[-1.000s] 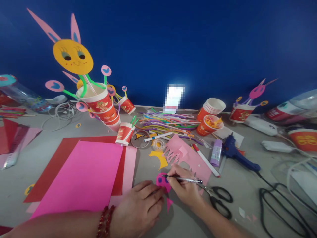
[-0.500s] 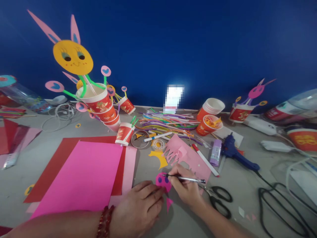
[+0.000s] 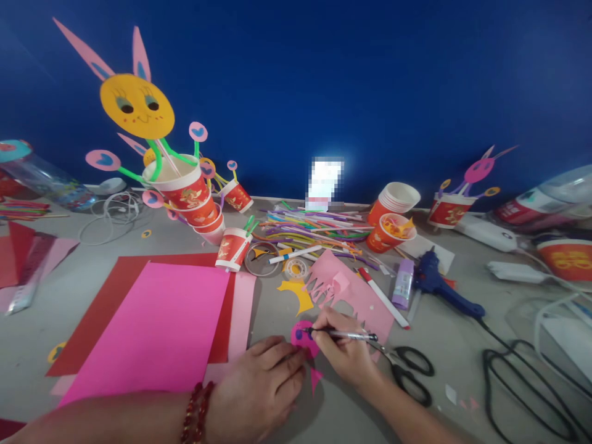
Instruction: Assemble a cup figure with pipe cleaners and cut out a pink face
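A small round magenta paper piece (image 3: 303, 340) with a blue-purple spot lies on the grey table. My left hand (image 3: 261, 385) rests flat beside it, its fingertips on the lower left edge of the piece. My right hand (image 3: 342, 345) pinches a dark-and-silver pen (image 3: 349, 335), whose tip is on or just over the piece near the spot. Part of the piece is hidden by my right fingers. A magenta paper scrap (image 3: 316, 379) lies just below.
Magenta (image 3: 157, 327) and red sheets lie left. Beyond the hands are pipe cleaners (image 3: 314, 228), tape (image 3: 296, 269) and paper cups (image 3: 393, 231). Black-handled scissors (image 3: 411, 370), a glue stick (image 3: 403, 283) and a blue glue gun (image 3: 435, 280) with its cord are right.
The pen has tilted and its back end has shifted slightly left, with my right hand moving a little. My left hand holds its place.
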A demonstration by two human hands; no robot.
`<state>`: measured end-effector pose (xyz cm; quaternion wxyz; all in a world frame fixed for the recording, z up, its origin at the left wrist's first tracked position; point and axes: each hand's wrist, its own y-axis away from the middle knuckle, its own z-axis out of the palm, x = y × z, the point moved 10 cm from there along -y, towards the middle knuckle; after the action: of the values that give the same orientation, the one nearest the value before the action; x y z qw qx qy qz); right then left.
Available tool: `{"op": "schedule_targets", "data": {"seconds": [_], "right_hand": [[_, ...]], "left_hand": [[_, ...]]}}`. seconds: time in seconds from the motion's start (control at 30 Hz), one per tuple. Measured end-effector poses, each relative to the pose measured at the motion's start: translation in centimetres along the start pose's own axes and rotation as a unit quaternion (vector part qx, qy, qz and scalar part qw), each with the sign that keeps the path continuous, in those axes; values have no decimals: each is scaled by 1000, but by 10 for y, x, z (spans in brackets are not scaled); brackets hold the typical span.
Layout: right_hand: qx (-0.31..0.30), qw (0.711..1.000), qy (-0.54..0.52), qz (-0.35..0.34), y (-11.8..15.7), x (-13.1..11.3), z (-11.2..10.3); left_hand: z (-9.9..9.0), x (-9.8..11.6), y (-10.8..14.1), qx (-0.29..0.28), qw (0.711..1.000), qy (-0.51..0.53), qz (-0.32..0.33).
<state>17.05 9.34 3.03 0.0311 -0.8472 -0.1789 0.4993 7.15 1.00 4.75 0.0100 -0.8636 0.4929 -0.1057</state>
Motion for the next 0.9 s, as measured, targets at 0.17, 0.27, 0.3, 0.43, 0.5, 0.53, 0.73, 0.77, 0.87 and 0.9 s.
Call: {"op": "schedule_targets", "data": {"seconds": [0.17,0.27,0.3,0.43,0.5,0.53,0.73,0.77,0.87,0.9], "right_hand": [[-8,1000,3,6,0,4,2],[-9,1000,1,6,1,5,3],[-10,1000,2,8,1,6,3],[-10,1000,11,18,1,6,3],[-9,1000,7,21,0,5,2],[-8,1000,5,21,0,5,2],[0,1000,11,25,-1,8,1],[0,1000,12,25,0,9,1],[2,1000,10,28,0,9,1],[2,1000,10,29,1,9,0]], "left_hand": [[1,0,1,0,1000,-5,1],[2,0,1,-2,1000,-9,-1],[3,0,1,-3,1000,-10,-1],[2,0,0,-3,1000,-4,-1],[0,-1,0,0,1000,1,-2],[-1,-1,-1,1,1000,1,-2],[1,0,0,-2,1000,3,-1],[1,0,1,0,1000,4,-1],[1,0,1,0,1000,7,-1],[1,0,1,-3,1000,8,-2]]}}
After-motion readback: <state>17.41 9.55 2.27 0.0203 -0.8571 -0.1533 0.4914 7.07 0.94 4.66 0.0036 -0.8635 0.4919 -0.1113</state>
